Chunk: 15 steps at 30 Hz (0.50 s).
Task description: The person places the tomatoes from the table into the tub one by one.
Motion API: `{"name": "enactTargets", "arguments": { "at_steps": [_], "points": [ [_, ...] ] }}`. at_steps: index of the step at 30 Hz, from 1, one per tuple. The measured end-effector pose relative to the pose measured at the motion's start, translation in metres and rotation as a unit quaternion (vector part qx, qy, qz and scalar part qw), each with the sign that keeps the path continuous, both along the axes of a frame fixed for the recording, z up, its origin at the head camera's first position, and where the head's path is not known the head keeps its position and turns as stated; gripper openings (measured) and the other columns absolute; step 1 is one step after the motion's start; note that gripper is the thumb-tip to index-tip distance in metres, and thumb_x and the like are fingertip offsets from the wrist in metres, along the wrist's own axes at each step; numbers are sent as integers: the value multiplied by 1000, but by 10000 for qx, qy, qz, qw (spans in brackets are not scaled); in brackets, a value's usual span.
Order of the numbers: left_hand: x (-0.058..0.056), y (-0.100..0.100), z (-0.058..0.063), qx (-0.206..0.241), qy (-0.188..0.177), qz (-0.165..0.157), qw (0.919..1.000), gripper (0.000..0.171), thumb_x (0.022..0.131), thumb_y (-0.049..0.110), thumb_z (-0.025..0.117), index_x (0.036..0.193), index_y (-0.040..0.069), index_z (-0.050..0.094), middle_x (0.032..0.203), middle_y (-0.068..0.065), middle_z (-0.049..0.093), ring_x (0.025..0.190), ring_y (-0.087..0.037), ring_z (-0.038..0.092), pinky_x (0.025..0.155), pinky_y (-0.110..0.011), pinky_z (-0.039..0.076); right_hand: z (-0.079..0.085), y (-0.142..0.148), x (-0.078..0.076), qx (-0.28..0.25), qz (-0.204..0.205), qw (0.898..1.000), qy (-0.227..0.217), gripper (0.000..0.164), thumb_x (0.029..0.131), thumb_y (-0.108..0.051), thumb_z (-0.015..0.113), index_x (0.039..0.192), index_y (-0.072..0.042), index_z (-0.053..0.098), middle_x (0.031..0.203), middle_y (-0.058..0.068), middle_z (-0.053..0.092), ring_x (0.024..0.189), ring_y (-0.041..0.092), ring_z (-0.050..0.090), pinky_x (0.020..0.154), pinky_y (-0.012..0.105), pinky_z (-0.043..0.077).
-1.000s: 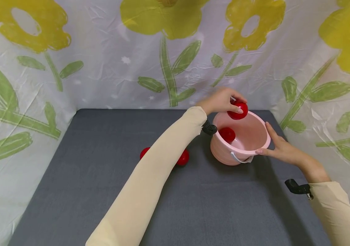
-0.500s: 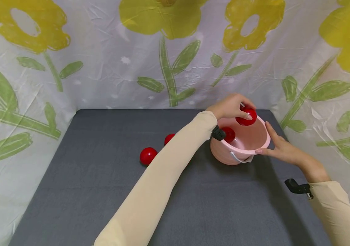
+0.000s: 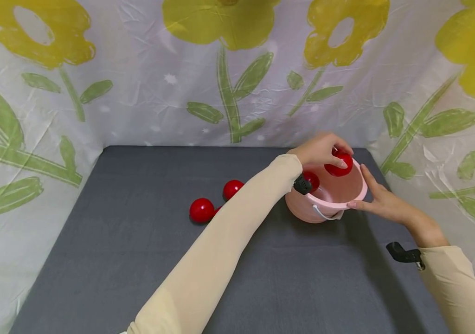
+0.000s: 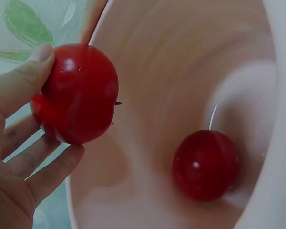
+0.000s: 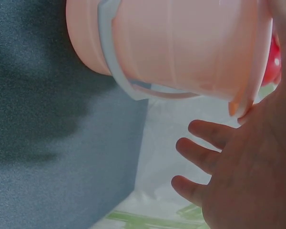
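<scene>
My left hand grips a glossy red apple with a short dark stem, between the thumb and fingers. It holds this apple over the mouth of a pink bucket, just inside the rim. Within the bucket lies another red apple, partly hidden by the left wrist in the head view. My right hand touches the bucket's right rim with the thumb and index finger spread along it. Its other fingers extend beside the bucket, off its wall.
Red apples sit on the dark grey cloth-covered table, left of the bucket; the left sleeve partly covers some. The bucket's pale handle hangs down its side. A flower-print curtain stands behind and beside the table.
My left hand has moved right and slightly down with the apple, from the bucket's back rim into its mouth. More table apples show beside the sleeve. The right hand stays at the rim.
</scene>
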State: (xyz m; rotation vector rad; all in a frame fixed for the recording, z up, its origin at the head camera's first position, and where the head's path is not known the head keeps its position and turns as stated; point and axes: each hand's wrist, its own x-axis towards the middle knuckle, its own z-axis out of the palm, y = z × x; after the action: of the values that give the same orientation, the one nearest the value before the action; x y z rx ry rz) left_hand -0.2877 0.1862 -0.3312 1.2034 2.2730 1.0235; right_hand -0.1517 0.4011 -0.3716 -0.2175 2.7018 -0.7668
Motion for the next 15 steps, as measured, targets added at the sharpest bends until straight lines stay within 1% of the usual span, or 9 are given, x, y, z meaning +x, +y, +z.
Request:
{"name": "enactTargets", "arguments": {
  "at_steps": [4,6,7,12,15],
  "points": [
    [1,1,-2,106,-129,-127,9998,44,89,21,73,132,18,64,134,0,64,122,-11,59,96,-13,50,0,-1,0,2,6,10000,-2,115,89,-41,69,155,-22,-24,163,30,-1,141,60,20,103,77,31],
    [-1,2,-3,154,-109,-207,9996,45,89,20,73,133,17,63,136,-1,63,125,-12,58,99,-13,49,0,-1,-1,0,10,10000,8,116,89,-40,69,154,-23,-25,163,30,-1,142,60,20,104,77,30],
    [-2,2,-3,173,-43,-257,9995,44,90,20,72,133,16,63,136,-1,63,126,-13,58,100,-14,48,0,-1,-1,-17,13,10000,6,116,89,-40,69,154,-23,-25,163,30,-2,142,60,19,104,77,29],
    [-8,4,-6,254,151,-435,9986,41,91,18,71,131,12,64,134,-2,65,127,-14,58,103,-14,46,0,0,0,-91,27,10000,25,117,90,-36,70,154,-25,-26,164,29,-8,144,60,15,105,77,27],
    [-11,2,-8,280,132,-479,9984,41,92,17,70,132,11,64,136,-5,64,127,-15,58,105,-16,46,0,0,0,-104,31,9999,15,117,90,-36,71,154,-25,-26,164,28,-8,145,59,14,105,77,27]
  ]
}}
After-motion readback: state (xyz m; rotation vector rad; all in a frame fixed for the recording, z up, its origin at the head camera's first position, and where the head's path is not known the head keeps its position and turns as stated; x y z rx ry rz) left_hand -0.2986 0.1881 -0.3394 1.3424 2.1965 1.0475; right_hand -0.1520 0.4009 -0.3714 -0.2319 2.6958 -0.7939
